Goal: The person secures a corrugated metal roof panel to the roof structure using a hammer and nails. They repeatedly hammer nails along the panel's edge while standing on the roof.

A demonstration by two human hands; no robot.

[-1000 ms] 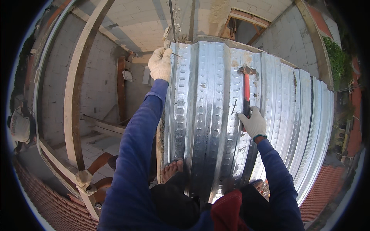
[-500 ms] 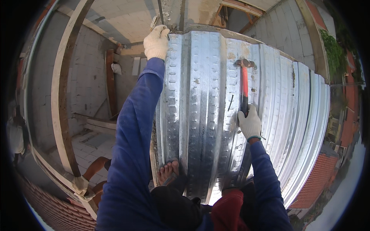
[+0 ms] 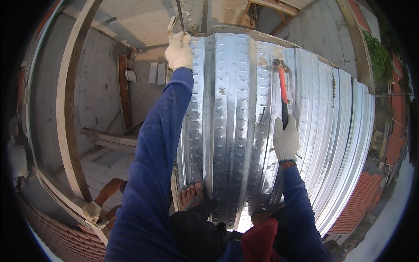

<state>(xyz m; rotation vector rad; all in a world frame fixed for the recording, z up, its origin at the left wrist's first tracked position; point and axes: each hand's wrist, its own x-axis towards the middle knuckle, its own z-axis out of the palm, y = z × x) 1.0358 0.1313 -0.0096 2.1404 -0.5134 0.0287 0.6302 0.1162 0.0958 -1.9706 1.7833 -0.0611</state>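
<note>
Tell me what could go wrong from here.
1. A slip: the bare foot stands near the left edge of the ridged metal sheet, with the floor lying below on that side, so a misstep might mean a fall.
2. Struck fingers: the left hand is at the sheet's far left corner, and the right hand holds a hammer; a stray blow there could hurt.
</note>
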